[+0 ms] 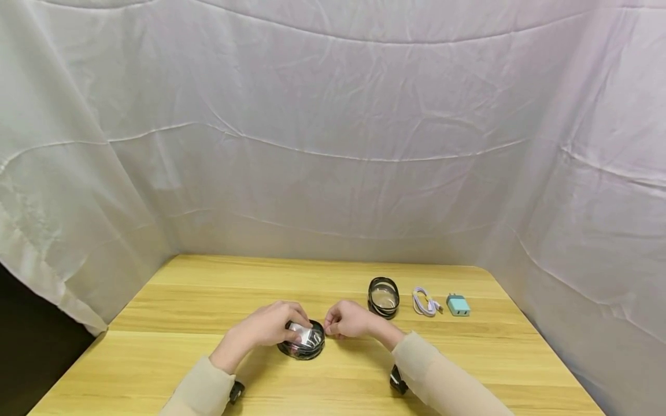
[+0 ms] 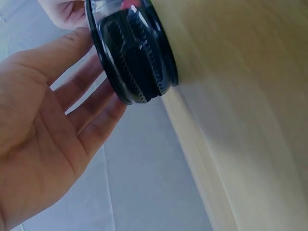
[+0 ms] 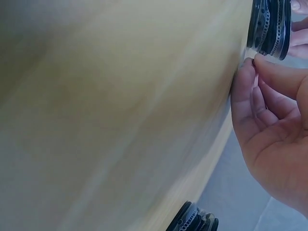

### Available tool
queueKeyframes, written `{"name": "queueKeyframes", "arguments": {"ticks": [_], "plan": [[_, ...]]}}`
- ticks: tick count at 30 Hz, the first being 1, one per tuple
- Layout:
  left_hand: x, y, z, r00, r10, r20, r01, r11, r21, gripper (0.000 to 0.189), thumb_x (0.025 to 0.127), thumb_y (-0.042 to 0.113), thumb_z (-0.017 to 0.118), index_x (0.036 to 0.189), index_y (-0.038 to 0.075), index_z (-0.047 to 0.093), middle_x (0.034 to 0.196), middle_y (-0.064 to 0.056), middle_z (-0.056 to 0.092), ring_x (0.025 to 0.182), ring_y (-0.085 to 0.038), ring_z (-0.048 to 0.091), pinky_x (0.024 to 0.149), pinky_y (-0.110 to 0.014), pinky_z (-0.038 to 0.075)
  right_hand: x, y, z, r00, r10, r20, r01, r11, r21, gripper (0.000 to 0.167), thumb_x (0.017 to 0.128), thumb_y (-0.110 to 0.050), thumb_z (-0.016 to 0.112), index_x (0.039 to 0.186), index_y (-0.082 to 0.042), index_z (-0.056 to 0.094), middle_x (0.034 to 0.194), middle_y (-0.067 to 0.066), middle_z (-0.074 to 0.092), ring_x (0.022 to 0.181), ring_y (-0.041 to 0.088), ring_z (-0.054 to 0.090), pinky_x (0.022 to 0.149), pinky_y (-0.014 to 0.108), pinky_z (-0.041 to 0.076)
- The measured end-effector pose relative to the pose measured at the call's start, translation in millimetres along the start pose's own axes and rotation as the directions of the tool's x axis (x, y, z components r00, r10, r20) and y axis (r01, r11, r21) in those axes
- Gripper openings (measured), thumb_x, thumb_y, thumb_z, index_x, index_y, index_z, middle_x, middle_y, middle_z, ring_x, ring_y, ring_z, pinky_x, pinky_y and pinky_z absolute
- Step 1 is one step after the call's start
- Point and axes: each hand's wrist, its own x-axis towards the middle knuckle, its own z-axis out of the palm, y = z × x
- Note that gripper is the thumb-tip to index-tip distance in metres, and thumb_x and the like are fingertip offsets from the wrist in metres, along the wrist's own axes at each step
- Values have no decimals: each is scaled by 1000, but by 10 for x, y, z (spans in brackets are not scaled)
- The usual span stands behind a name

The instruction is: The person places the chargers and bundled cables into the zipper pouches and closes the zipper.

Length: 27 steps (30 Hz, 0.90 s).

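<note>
A small round pouch [image 1: 307,348] with clear sides, black trim and zips lies on the wooden table. Something white [image 1: 302,333] shows through its clear top, and a bit of red [image 2: 130,4] shows in the left wrist view. My left hand [image 1: 278,323] holds the pouch from above, thumb and fingers spread round its rim. At the pouch's right edge my right hand [image 1: 350,319] pinches a tiny dark zip pull [image 3: 254,62] between thumb and forefinger. Its other fingers curl inward.
Farther back on the right stands a second black-trimmed clear pouch [image 1: 384,297]. Beside it lie a coiled lilac cable [image 1: 424,303] and a teal plug charger [image 1: 458,305]. Pale cloth [image 1: 333,144] hangs behind and along the sides of the table [image 1: 234,277].
</note>
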Motion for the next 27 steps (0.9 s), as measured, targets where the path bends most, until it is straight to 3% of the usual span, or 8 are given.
{"name": "queueKeyframes", "arguments": {"ticks": [10,17,27], "plan": [[-17,29,-74,999,12,34,-11,1000,-27,26,85,12,85,111,11,81,112,0,71,97,-16,67,84,-29,58,109,-41,11,1000,-14,-28,12,998,-56,9,95,3,69,88,-3,72,73,3,68,62,11,60,56,21,50],[-1,24,-42,997,73,27,-72,997,-31,31,84,9,85,115,10,80,124,-2,71,115,-22,67,100,-40,57,154,-20,7,1000,-19,-6,19,999,-49,8,94,4,69,89,-1,72,77,2,69,65,11,62,60,22,55],[17,-12,13,999,50,18,-49,998,-33,32,84,10,85,116,12,80,123,-1,73,115,-24,68,99,-41,57,143,-4,-3,999,-33,8,34,997,-66,7,94,5,70,90,-1,73,77,1,69,66,9,61,60,21,54]]}}
